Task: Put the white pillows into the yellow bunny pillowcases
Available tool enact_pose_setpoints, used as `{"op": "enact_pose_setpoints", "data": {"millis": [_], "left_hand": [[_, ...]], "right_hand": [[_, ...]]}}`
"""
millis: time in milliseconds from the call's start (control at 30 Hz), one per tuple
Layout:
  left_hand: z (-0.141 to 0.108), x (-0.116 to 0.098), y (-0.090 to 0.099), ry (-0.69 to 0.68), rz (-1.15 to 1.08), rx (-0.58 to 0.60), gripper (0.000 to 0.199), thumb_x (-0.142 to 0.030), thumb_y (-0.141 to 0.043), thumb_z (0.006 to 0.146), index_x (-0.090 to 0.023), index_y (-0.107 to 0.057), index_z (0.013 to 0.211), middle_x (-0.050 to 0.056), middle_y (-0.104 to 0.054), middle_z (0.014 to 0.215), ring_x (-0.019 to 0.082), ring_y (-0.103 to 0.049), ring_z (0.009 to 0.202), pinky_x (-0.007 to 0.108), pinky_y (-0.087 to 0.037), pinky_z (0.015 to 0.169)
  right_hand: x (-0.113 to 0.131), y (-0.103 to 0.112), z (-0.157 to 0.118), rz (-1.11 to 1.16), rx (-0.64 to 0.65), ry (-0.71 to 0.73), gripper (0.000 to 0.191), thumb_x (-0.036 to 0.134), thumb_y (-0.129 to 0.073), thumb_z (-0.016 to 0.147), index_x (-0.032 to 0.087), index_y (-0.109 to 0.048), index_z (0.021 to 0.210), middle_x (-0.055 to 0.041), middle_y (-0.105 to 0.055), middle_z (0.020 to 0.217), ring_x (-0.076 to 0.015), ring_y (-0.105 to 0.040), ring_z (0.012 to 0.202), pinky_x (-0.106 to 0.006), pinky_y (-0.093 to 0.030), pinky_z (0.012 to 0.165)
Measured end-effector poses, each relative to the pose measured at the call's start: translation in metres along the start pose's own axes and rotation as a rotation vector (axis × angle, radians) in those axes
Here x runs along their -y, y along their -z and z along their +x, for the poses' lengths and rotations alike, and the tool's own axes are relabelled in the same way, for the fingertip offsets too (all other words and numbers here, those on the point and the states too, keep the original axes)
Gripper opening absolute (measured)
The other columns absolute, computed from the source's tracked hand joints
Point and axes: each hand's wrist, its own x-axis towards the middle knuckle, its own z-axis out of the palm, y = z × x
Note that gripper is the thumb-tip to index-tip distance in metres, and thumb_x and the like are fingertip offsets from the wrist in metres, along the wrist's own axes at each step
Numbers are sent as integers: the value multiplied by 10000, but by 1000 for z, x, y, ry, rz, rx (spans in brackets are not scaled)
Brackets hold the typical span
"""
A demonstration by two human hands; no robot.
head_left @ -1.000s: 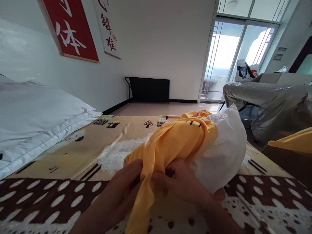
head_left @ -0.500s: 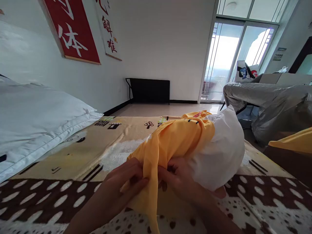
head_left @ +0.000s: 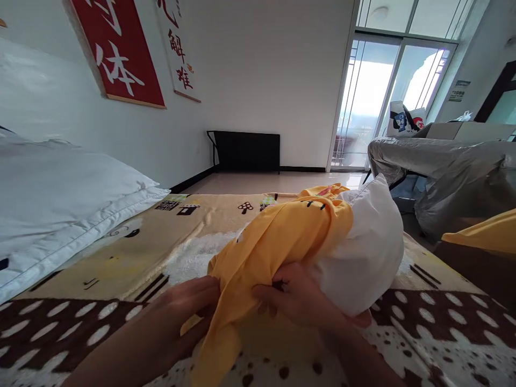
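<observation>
A yellow cloth cover is partly around a white pillow, which bulges out of it on the right. My left hand grips the cover's left edge, fingers bent, with a loose flap hanging between the hands. My right hand pinches the cover's lower edge near the middle, thumb and forefinger together. Both lie on a patterned blanket in beige, brown and white. Part of the fingers of each hand is hidden by the cloth.
A large white pillow lies at the left. Another yellow cloth shows at the right edge. Beyond stand a plastic-covered table with bags and a box, a black panel against the wall, and glass doors.
My left hand has moved left and slightly down, drawing the yellow flap leftward. The flap now slants toward the lower left. My right hand has shifted slightly left.
</observation>
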Motion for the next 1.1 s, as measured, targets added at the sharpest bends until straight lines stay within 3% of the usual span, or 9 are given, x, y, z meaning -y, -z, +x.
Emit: {"op": "enact_pose_setpoints", "data": {"millis": [67, 100, 233, 333, 667, 833, 900, 1000, 1100], "left_hand": [[1, -1, -1, -30, 35, 57, 140, -212, -471, 849, -226, -608, 824, 5, -643, 791, 118, -608, 681, 158, -464, 597], [2, -1, -2, -54, 79, 26, 156, -185, -446, 852, -219, -592, 807, 2, -624, 763, 118, -592, 663, 169, -448, 585], [7, -9, -12, -212, 393, -227, 146, -189, -467, 844, -202, -544, 720, 4, -543, 671, 148, -503, 605, 238, -359, 541], [9, -16, -18, -207, 519, -315, 198, -178, -461, 849, -196, -496, 654, 11, -508, 651, 164, -462, 607, 273, -333, 568], [1, -19, -17, 175, -61, -315, 169, -316, -458, 848, -227, -535, 726, -28, -546, 651, 125, -515, 582, 193, -439, 546], [2, -27, -16, 175, -210, -432, 180, -283, -452, 833, -224, -555, 698, -18, -588, 727, 122, -561, 660, 167, -448, 557], [4, -25, -17, 150, -250, -410, 205, -288, -447, 847, -218, -545, 681, -13, -579, 708, 120, -552, 632, 169, -451, 544], [5, -25, -17, 144, -253, -276, 192, -280, -433, 863, -214, -539, 717, -2, -590, 727, 125, -561, 646, 174, -471, 567], [6, -31, -16, 45, -186, -141, 137, -210, -439, 823, -221, -544, 734, 11, -618, 760, 136, -589, 692, 178, -494, 612]], "right_hand": [[0, -1, 1, -10, -12, -6, 384, 428, -613, 816, 150, -574, 555, -4, -596, 534, -90, -526, 503, -177, -385, 470], [1, -1, 1, -16, -20, -12, 383, 421, -613, 816, 150, -568, 549, 0, -586, 525, -88, -518, 497, -176, -376, 464], [3, 0, 0, -41, -22, -6, 333, 359, -608, 822, 148, -578, 566, 13, -568, 536, -79, -489, 490, -177, -357, 465], [4, 1, 0, -85, -9, 28, 331, 318, -598, 830, 148, -570, 547, 26, -537, 519, -72, -460, 483, -178, -342, 467], [2, -11, -2, -192, 19, 65, 135, 232, -623, 796, 152, -689, 709, 13, -631, 638, -93, -519, 568, -183, -386, 532], [8, -3, -10, -301, 116, 138, 105, 232, -626, 800, 182, -719, 803, 12, -687, 761, -107, -561, 660, -185, -410, 604], [11, 7, -15, -409, 152, 121, 93, 251, -661, 781, 184, -726, 791, 1, -702, 786, -122, -582, 693, -190, -415, 618], [17, 21, -24, -575, 133, 118, 129, 280, -686, 777, 175, -721, 710, -12, -699, 727, -133, -581, 668, -210, -411, 604], [27, 30, -38, -546, -103, 216, 197, 302, -662, 815, 181, -695, 663, 14, -638, 588, -98, -523, 532, -208, -404, 542]]}}
